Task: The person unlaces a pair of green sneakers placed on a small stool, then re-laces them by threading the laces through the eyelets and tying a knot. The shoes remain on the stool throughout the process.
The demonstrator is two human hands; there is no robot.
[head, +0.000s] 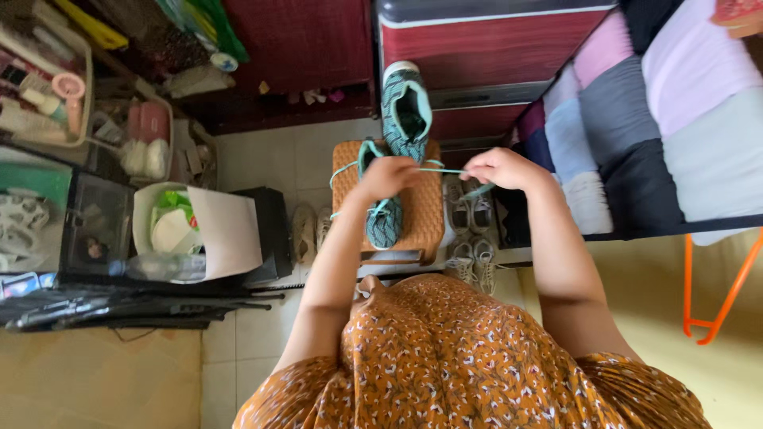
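A teal knit sneaker lies on a woven wicker stool in front of me. My left hand hovers over its laces, pinching a mint-green lace. My right hand is to the right, pulling the lace taut between the two hands. The second teal sneaker lies just beyond the first, toe away from me, partly off the stool's far edge.
Other pairs of shoes sit on the tiled floor beside the stool. A white bin and black boxes are at left, cluttered shelves at upper left. Stacked folded clothes fill the right. A dark red cabinet stands behind.
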